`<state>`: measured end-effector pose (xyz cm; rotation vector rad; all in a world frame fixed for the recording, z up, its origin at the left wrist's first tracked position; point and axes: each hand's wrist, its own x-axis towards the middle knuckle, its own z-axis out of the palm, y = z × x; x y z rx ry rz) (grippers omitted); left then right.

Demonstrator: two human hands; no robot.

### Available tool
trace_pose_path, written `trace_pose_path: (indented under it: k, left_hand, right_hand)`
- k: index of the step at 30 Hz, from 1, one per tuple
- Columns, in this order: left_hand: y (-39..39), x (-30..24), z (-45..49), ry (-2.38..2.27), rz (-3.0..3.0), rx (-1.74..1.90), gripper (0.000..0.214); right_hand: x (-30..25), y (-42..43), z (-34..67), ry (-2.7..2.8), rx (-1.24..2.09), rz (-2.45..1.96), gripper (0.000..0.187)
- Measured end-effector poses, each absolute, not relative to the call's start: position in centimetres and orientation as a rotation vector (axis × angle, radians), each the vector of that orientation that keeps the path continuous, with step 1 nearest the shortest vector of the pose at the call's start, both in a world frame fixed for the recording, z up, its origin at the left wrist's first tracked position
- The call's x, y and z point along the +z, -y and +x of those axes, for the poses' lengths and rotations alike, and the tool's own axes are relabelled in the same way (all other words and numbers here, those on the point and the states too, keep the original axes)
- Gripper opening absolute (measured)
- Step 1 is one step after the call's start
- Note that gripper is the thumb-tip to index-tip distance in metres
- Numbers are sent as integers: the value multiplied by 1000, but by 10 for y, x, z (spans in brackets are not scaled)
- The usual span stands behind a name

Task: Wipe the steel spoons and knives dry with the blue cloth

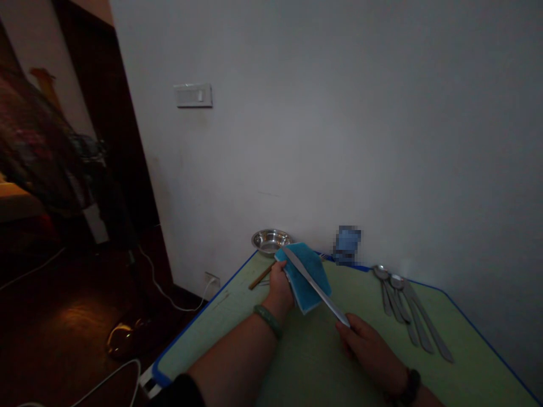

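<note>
A blue cloth (pixel 316 271) lies draped over my left hand (pixel 280 285), which is closed on its left side; most of the fingers are hidden beneath it. Across the top of the cloth runs a silver table knife (pixel 320 293), its blade over the blue fabric. My right hand (pixel 365 342) grips the knife by the end of its handle, thumb on top. Both hands are above the green table (pixel 297 367). Just beyond the cloth stands a shiny metal bowl (pixel 269 241). A brown stick-like piece (pixel 261 277) sticks out left of my left hand.
On the table's right side lie several spoons (pixel 397 282) and knives (pixel 428 322). A blurred blue object (pixel 348 244) stands against the wall. A white cable (pixel 186 309) runs from a wall socket (pixel 212 278) across the floor at left. A fan stand base (pixel 121 339) is there too.
</note>
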<state>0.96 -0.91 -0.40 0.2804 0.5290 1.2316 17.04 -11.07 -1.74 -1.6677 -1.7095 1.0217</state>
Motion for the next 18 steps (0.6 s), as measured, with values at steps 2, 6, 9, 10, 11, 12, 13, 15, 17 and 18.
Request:
trace_pose_path:
  k: [2,6,9,10,11,12,13,15,17,18]
  left_hand:
    - [9,-5,10,-530,276,1226,53]
    - [10,-5,10,-547,281,1216,52]
    - [11,-5,11,-510,283,1189,52]
    - [11,-5,11,-505,286,1181,52]
    - [12,-4,11,-506,292,1173,52]
    - [12,-4,11,-510,299,1169,52]
    - [13,-3,11,-512,307,1166,52]
    - [14,-2,12,-517,315,1165,51]
    - [15,-2,12,-522,311,1167,51]
    - [16,-1,12,-524,308,1166,51]
  right_hand:
    - [-16,112,170,1708,1019,-1659,30]
    - [-19,112,170,1679,1047,-1650,29]
    - [-21,111,171,1671,1054,-1650,28]
    - [-22,111,171,1673,1055,-1644,28]
    - [-22,111,171,1675,1053,-1640,28]
    - [-23,110,172,1678,1050,-1637,28]
    - [-23,110,172,1681,1048,-1636,28]
    - [-23,110,172,1681,1046,-1638,28]
    - [-23,111,172,1675,1068,-1628,27]
    - [-23,111,172,1674,1082,-1616,26]
